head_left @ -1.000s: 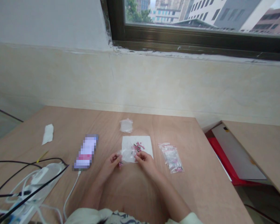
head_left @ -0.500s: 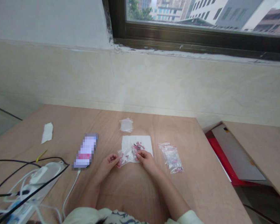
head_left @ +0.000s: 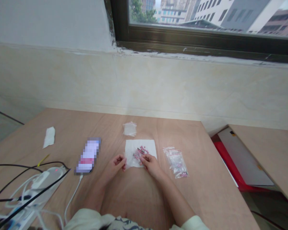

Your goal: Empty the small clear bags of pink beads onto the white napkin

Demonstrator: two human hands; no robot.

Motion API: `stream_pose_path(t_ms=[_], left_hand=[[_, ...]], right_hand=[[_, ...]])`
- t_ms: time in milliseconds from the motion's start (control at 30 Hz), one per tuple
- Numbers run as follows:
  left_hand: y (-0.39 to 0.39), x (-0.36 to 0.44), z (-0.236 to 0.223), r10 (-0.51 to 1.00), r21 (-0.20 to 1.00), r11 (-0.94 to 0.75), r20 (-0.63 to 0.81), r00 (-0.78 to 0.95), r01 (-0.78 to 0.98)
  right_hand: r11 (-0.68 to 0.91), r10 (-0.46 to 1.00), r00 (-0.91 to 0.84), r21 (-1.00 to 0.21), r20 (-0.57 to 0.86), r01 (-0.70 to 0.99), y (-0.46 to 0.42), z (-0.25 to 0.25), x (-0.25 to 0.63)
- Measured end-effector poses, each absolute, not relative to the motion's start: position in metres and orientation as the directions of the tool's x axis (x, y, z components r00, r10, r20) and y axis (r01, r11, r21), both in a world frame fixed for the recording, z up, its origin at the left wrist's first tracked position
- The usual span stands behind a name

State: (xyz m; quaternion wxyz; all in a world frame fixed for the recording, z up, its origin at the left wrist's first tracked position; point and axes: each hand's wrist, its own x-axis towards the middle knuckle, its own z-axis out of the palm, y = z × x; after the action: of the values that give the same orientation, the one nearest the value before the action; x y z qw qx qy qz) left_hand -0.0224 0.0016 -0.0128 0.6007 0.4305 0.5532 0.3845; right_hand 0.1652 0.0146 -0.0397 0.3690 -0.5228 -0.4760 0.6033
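A small clear plastic bag [head_left: 129, 162] lies over the lower left of a white paper sheet [head_left: 129, 145]; its outline is faint. My left hand [head_left: 119, 162] is closed at the sheet's left side, thumb and fingers pinching the bag's edge. Pink and dark beads [head_left: 143, 150] are heaped on the right half of the sheet, with more pink pieces [head_left: 136, 156] just left of my right hand. My right hand [head_left: 149, 162] is closed in a pinch at the near edge of the heap; whatever sits between its fingertips is too small to make out.
Filled zip bags [head_left: 177, 163] lie right of the sheet, and a stack of bags [head_left: 130, 129] lies behind it. A phone [head_left: 88, 156] on a cable, a power strip [head_left: 48, 182] with tangled cords and a crumpled tissue [head_left: 49, 137] are on the left of the table [head_left: 194, 191].
My left hand has turned and come slightly to the right, its fingers more curled. Pink pieces that showed beside it now show closer to my right hand, which has hardly moved.
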Motion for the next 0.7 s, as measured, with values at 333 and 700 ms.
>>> stream_pose_path(t_ms=[333,700], left_hand=[[0.011,-0.011,0.004,0.955,0.961,0.277,-0.275,0.112,-0.001],[0.011,-0.007,0.014,0.959,0.964,0.263,-0.256,0.123,-0.041]], right_hand=[[-0.34,0.924,-0.174,-0.94,-0.34,0.029,0.016,-0.04,0.165],[-0.436,0.891,-0.189,-0.893,-0.412,-0.109,0.018,-0.043,0.165]])
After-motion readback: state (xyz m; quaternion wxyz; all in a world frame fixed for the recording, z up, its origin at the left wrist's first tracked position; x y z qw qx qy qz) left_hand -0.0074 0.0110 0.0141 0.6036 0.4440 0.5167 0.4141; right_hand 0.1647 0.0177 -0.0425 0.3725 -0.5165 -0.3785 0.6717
